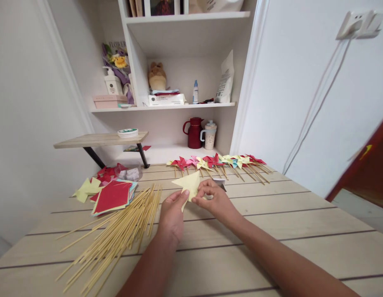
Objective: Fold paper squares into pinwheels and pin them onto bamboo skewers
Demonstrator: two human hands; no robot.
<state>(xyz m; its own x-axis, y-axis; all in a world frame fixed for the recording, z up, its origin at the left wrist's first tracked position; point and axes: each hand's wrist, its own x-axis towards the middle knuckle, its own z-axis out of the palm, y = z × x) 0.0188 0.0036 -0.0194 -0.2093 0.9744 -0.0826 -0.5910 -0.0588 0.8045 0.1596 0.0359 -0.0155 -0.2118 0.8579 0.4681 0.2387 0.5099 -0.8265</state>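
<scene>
A pale yellow paper square [188, 182], partly folded, is pinched between both my hands just above the wooden table [272, 231]. My left hand [172, 214] grips its lower left edge with thumb and fingers. My right hand [214, 199] holds its right side, fingers curled over the fold. A small scrap of grey and white material [221, 184] lies just behind my right hand.
A pile of bamboo sticks [123, 231] lies to the left. Red, blue and yellow paper squares [112, 196] are stacked behind it. A row of finished paper pinwheels [222, 163] lies at the table's far edge. Shelves hold a red jug [194, 133] and a cup [209, 135].
</scene>
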